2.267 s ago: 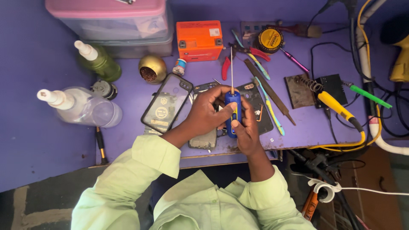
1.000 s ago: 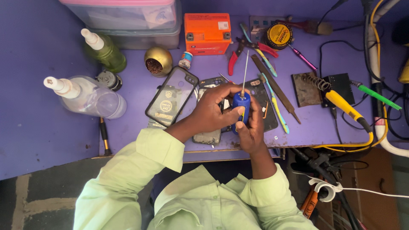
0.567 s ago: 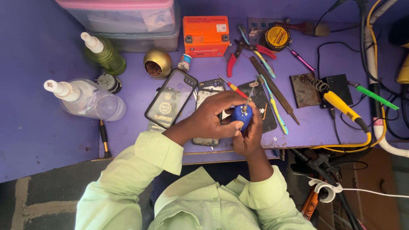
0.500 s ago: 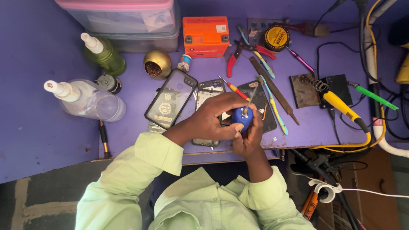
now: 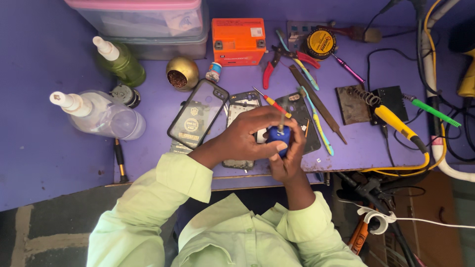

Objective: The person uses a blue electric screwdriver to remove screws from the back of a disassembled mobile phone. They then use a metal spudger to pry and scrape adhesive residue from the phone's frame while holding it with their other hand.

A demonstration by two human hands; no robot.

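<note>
Blue-handled screwdriver (image 5: 277, 136), centre frame above the purple bench (image 5: 59, 148): we clasp it with left hand (image 5: 245, 136) and right hand (image 5: 289, 155); slipping could scratch the opened phone (image 5: 237, 106) beneath.

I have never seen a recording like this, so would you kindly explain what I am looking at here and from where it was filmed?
There is no machine here: a person in a light green shirt works with bare hands, filmed from a camera on their head looking down at a purple table. The left hand and right hand together grip a blue-handled screwdriver over an opened phone. To the left lies a phone case. Around them are two spray bottles, an orange box, red pliers, a yellow soldering iron, a file and a clear storage tub.
</note>
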